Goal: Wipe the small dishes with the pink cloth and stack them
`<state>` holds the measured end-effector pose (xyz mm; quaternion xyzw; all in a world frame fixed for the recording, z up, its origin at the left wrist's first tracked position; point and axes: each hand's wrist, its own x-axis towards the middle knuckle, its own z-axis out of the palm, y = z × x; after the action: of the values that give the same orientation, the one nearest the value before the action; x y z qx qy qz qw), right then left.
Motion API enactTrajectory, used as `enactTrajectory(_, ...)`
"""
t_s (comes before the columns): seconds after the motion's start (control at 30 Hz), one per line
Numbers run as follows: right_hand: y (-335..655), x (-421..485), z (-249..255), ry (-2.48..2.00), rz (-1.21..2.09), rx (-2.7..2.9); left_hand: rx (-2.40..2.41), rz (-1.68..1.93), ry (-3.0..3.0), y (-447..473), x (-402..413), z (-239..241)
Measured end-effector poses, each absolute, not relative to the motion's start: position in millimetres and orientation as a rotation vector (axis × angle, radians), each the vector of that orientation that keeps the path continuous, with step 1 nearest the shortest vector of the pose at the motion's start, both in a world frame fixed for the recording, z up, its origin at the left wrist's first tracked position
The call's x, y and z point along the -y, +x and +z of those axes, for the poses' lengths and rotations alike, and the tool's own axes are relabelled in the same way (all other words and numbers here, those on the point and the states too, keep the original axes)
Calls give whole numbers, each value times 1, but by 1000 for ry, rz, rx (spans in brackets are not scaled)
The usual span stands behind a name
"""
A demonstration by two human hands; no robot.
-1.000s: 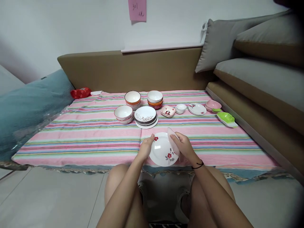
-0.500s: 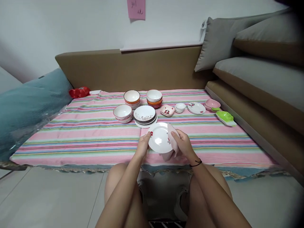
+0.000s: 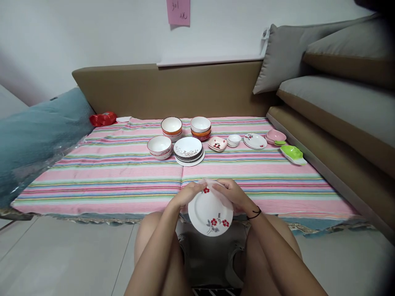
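A white plate (image 3: 205, 211) with red flowers and grey leaves is held over my knees, tilted with its face towards me. My left hand (image 3: 189, 193) is closed on its upper left rim, thumb on the face. At the upper right rim my right hand (image 3: 232, 192) pinches a pale pink cloth (image 3: 222, 198) that lies over the plate's edge. Its fingers behind the plate are hidden. Beyond the hands stands a stack of plates (image 3: 187, 148), with a white bowl (image 3: 159, 146) left of it.
On the striped cloth (image 3: 101, 176) stand two bowl stacks (image 3: 171, 124), a square panda dish (image 3: 217, 143), small white dishes (image 3: 233, 139), flowered plates (image 3: 254, 140), pink bowls (image 3: 275, 136) and a green dish (image 3: 292, 153). Cushions (image 3: 339, 94) rise at the right. A red bundle (image 3: 103, 119) lies back left.
The plate has come down and closer to my knees and has turned, with its flowers now at the bottom. Both hands have moved to its upper rim, the cloth still in my right hand.
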<state>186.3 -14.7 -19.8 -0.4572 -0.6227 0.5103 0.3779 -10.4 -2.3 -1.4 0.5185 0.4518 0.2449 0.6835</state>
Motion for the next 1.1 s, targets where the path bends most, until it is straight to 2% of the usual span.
enactTrajectory(0.43,195,3,-23,-1280,1084,1284,-1008,1121,767,4,-5,-13)
enactTrajectory(0.63,186,3,-27,-1264,918,1238,-853,1132,557,9,-4,-15)
enactTrajectory(1.1,173,10,-25,-1364,844,1264,-602,1169,507,19,-1,-13)
